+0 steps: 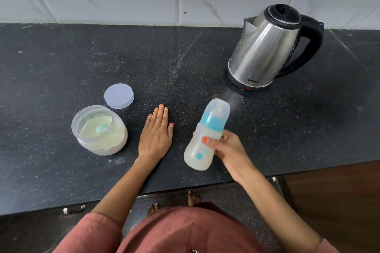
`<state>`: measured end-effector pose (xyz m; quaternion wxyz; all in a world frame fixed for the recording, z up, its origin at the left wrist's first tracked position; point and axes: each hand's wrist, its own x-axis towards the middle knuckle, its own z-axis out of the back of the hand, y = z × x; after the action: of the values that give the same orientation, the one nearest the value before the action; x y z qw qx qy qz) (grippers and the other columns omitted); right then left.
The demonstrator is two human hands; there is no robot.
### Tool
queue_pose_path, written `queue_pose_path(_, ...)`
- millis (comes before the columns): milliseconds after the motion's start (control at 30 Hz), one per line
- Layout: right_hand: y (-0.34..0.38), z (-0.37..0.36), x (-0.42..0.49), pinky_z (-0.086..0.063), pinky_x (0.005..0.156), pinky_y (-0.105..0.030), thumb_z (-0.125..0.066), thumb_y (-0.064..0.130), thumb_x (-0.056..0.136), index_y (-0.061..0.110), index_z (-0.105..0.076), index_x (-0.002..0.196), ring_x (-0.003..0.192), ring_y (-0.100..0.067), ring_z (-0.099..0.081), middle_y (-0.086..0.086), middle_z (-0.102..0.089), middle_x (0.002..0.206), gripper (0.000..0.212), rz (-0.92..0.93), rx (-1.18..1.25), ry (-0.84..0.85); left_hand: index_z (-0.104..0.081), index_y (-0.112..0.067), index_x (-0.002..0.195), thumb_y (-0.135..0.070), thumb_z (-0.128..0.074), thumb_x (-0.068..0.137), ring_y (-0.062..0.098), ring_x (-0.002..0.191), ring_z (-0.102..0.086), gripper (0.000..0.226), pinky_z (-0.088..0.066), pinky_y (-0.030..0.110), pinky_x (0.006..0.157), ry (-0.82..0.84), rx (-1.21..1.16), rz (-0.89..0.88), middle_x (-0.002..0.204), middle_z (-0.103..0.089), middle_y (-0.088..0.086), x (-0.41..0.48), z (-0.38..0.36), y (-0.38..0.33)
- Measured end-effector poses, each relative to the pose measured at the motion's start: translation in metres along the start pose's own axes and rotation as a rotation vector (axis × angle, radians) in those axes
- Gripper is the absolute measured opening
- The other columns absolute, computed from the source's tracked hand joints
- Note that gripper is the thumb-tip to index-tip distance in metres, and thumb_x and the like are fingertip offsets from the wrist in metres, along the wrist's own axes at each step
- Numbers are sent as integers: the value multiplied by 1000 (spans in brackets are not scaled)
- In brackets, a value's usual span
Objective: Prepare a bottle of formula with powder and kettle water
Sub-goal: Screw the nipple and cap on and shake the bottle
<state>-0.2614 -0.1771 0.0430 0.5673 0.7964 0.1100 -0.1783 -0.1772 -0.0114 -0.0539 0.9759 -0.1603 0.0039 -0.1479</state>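
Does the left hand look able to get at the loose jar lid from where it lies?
Probably yes: the left hand rests flat and empty on the counter, with nothing between it and the lid.

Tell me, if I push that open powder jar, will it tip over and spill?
Probably not tip: the jar looks squat and wide, and powder fills much of it, so it should sit steady. It would likely slide on the smooth countertop instead. A hard shove could spill powder, though, since its lid lies beside it.
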Motion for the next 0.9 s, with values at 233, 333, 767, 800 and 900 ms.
queue_pose_path(233, 9, 4, 21, -57, 74, -27, -65, 22, 77, 17, -63, 96, 91, -13, -64, 1, -70, 94, 20, 112, 497, -259, -12, -5, 145, -42, -2, 92, 21, 143, -8, 65, 2, 28, 112, -8, 8, -3, 155, -11, 10, 0, -3, 1)
queue_pose_path(333, -11, -4, 9, -57, 75, -29, -87, 41, 41, 14, -72, 86, 87, -16, -67, -6, -72, 92, 54, 28, 241, -71, -12, -6, 145, -45, 3, 86, 20, 143, -7, 72, 4, 27, 111, -1, 7, -3, 155, -10, 9, 1, -4, 2)
queue_pose_path(767, -6, 5, 5, -57, 75, -25, -81, 15, 58, 13, -70, 86, 86, -15, -67, -2, -73, 88, 30, 20, 87, -43, -8, -7, 145, -33, -18, 100, 18, 144, -2, 53, 6, 26, 111, 2, 0, 10, 155, -5, 7, 1, -2, 1)
queue_pose_path(800, -3, 8, 9, -57, 77, -27, -83, 20, 57, 13, -70, 88, 90, -16, -67, -4, -72, 93, 34, 40, 178, -65, -7, -7, 145, -31, -19, 101, 18, 144, -2, 52, 7, 25, 111, 0, -5, 12, 155, -4, 7, 1, -2, 1)
queue_pose_path(900, 11, 11, 23, -55, 81, -28, -65, 21, 74, 17, -63, 98, 94, -13, -65, 0, -69, 99, 25, 116, 474, -251, -7, -7, 145, -31, -18, 101, 18, 144, -2, 52, 6, 26, 112, -3, -9, 3, 155, -4, 8, 0, -1, 0)
